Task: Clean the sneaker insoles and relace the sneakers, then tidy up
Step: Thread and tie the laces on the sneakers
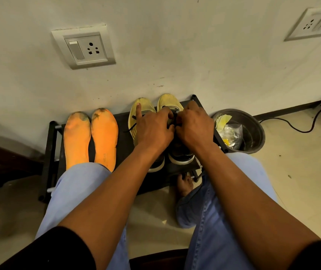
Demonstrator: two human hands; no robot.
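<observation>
Both hands over right-hand sneaker (170, 106), centre right of frame. Left hand (153, 129): index finger extended straight toward toe of left-hand sneaker (139, 114), remaining fingers curled in at the lacing area; thumb and fingertips hidden behind knuckles, so actual pinch on lace cannot be confirmed. Right hand (193, 127): fingers curled tight, knuckles up, closed at the same lacing spot and touching left hand; what sits inside the grip not visible.

Black lace (131, 127) trailing across side of left-hand sneaker, loose end on rack surface just left of it.

Sneakers: yellow uppers, dark heels, white sole edge; side by side, toes toward wall, on top shelf of black shoe rack (51, 145).

Insoles (89, 137): two, orange, lying flat and touching along inner edges, left half of rack top, centre left of frame. Dark grime at toe ends. Heel ends partly covered by knee in light blue trousers (72, 184).

Dark round bin (253, 131) on floor just right of rack, holding yellow paper and crumpled clear plastic.

Wall socket with switch (83, 48) upper left; second socket plate (319, 23) upper right corner. Black cable (301, 129) across tiled floor, right edge. Bare foot (184, 184) under rack front.
</observation>
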